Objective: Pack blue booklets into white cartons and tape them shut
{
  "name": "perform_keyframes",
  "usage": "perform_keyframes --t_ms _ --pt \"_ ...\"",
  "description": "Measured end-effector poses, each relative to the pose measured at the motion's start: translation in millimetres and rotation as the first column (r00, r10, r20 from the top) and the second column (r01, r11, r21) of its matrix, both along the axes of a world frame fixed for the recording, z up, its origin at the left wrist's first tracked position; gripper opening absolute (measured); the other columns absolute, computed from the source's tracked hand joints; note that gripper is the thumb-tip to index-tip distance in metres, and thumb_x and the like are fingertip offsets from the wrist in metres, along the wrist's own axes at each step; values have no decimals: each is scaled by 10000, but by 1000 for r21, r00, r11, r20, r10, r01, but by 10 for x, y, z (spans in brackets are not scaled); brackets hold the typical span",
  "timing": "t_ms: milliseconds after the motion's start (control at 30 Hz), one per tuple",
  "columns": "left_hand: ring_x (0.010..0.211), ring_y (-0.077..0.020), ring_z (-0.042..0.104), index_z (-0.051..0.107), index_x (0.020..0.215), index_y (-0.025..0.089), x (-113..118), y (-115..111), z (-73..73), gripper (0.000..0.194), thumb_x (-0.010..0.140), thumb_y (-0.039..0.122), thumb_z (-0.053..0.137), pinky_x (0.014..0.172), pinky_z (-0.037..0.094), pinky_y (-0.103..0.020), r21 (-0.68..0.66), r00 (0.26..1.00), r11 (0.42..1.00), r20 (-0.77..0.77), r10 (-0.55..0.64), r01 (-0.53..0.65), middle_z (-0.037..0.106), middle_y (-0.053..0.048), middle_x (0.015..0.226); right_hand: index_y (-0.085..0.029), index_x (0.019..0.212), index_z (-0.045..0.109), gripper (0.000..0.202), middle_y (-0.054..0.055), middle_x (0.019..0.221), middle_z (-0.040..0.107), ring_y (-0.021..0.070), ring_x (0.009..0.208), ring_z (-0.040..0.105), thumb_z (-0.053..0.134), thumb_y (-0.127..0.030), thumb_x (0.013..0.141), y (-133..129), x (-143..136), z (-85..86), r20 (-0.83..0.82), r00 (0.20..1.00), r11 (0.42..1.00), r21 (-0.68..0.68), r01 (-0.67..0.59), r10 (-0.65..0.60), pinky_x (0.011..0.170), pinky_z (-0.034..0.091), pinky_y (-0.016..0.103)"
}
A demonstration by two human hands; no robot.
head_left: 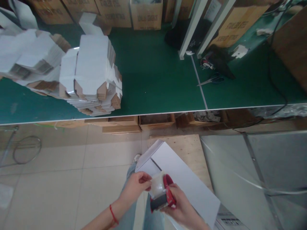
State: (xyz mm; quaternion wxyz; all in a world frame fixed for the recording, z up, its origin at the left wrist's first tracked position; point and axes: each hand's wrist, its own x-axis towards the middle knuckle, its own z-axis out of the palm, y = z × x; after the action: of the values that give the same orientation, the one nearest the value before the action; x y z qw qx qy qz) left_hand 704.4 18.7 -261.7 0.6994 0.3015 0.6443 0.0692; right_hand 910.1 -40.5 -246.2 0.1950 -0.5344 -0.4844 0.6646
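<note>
My right hand (181, 204) is wrapped round a red tape dispenser (170, 195) that carries a wide roll of clear tape (157, 185). At the left edge of the roll, the thumb and forefinger of my left hand (142, 181) are pinched together; whether tape is between them is too small to tell. Under and behind the dispenser lies a white cardboard box (187, 175), set at a slant, with a dark slit near its upper left end. A red string is round my left wrist.
A green table (153, 76) runs across the view. Strapped stacks of flat white cartons (92, 67) stand at its left. Scissors (212, 80) and metal legs (193, 30) are on the right part. Brown boxes (146, 16) line the back. A plywood board (189, 147) lies below the table.
</note>
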Motion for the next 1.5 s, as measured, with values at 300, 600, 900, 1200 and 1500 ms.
perform_keyframes --t_ms 300,600,900,1200,1500 --pt "578 -139 543 599 690 171 22 41 -155 235 665 385 692 639 452 -298 -28 998 998 30 -56 57 578 35 560 -217 686 620 421 36 747 681 230 782 563 674 -606 835 16 -17 0 -6 999 997 70 -33 33 759 374 341" --pt "637 -140 442 490 701 212 -50 164 83 159 724 365 522 626 343 -292 111 960 956 43 -278 272 465 50 636 -228 674 651 362 34 743 710 226 773 603 687 -553 830 39 -69 42 17 997 991 111 -76 75 764 374 347" --pt "869 -251 672 737 796 183 -106 112 132 251 732 379 594 841 504 -374 194 974 954 -51 -222 228 754 -84 895 -228 687 633 205 14 709 664 224 745 587 755 -383 741 -76 -79 -135 65 993 982 154 -111 102 783 369 354" --pt "802 -246 680 757 761 159 -54 -3 119 206 702 309 630 777 511 -360 141 974 969 -137 -183 202 764 -78 810 -222 697 633 175 25 750 685 229 796 595 725 -355 764 -117 -79 -116 81 993 977 187 -100 86 807 386 345" --pt "726 -190 595 672 732 168 -66 97 64 164 716 223 518 702 427 -311 282 887 842 -188 -421 460 671 -37 744 -211 669 581 299 25 706 641 218 735 578 680 -463 796 -118 -85 -104 66 996 973 219 -68 55 765 396 338"
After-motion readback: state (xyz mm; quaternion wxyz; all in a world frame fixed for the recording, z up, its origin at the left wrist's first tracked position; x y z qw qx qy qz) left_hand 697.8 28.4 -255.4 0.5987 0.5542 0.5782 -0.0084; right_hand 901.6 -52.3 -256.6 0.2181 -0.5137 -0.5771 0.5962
